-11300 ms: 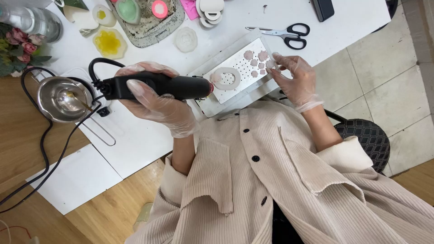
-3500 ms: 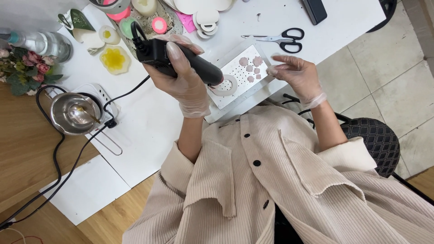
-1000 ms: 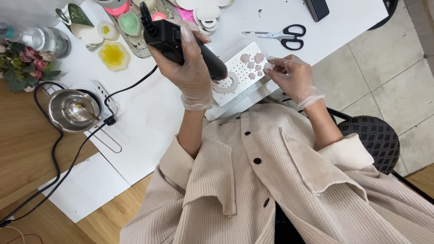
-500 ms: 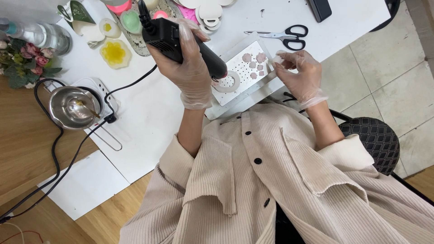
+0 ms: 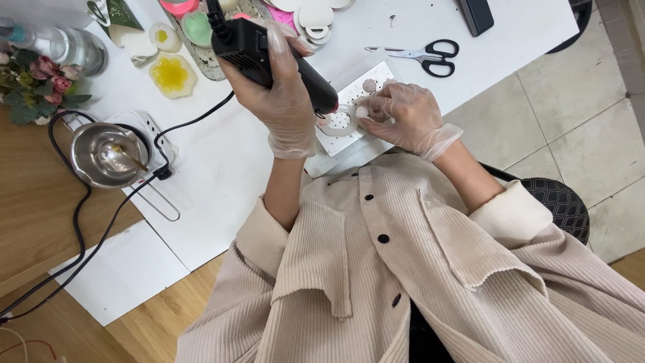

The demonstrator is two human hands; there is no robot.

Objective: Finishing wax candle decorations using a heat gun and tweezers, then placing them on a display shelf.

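A gloved left hand (image 5: 285,91) grips a black corded heat tool (image 5: 269,57) over the white bench (image 5: 228,161), its long axis running from the cord end at upper left down to the nozzle at lower right, which points at a round white mould (image 5: 341,121) on a pale tray (image 5: 349,101). The gloved right hand (image 5: 406,117) pinches a small pale piece (image 5: 363,111) at the mould's rim, just beside the nozzle. So close, heat could catch the glove, and the trailing black cable (image 5: 121,202) could snag the steel pot (image 5: 104,154).
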